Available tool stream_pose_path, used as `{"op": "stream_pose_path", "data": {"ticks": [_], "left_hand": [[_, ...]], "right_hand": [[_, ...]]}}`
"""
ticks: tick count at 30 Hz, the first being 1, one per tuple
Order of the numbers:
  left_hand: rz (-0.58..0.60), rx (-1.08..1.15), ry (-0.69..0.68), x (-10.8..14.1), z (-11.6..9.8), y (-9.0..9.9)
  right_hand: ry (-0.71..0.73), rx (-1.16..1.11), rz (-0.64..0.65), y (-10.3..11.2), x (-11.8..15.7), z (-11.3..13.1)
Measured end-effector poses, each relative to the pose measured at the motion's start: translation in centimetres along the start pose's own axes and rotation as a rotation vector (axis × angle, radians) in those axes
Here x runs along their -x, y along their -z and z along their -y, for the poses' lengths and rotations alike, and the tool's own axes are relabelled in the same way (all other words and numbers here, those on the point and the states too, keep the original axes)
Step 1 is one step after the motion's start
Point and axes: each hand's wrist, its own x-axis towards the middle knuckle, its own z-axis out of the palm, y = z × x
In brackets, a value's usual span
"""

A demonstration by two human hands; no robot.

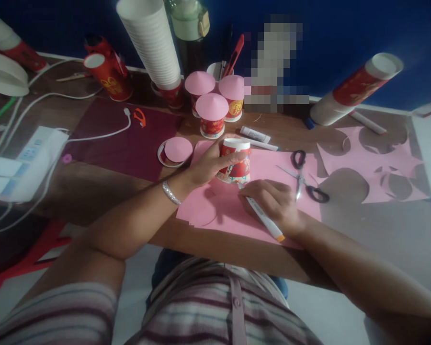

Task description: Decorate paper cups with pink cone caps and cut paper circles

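My left hand [213,164] is closed around a red printed paper cup [239,168], its white end facing up. In my right hand [273,203] is a white marker pen [264,219] with an orange end, its tip close to the lower edge of the cup; whether it touches, I cannot tell. Pink paper sheets [201,208] lie under both hands. Scissors [300,179] with black handles rest opened on the paper, right of the cup. Behind it stand several red cups topped with pink paper cones [212,106].
Left of the paper lies a pink disc [178,149] on a white ring. A glue stick [255,134] lies behind the cup. Cut pink scraps [377,160] spread at the right. A tall cup stack [151,43] leans at the back; white cables [46,98] cross the left side.
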Motion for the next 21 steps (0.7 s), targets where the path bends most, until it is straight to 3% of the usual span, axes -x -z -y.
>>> {"op": "stream_pose_path", "data": {"ticks": [21], "left_hand": [[0.001,0.035,0.015,-0.05,-0.14,0.02]], "right_hand": [[0.009,-0.017,-0.037,0.41,-0.24,0.22]]}}
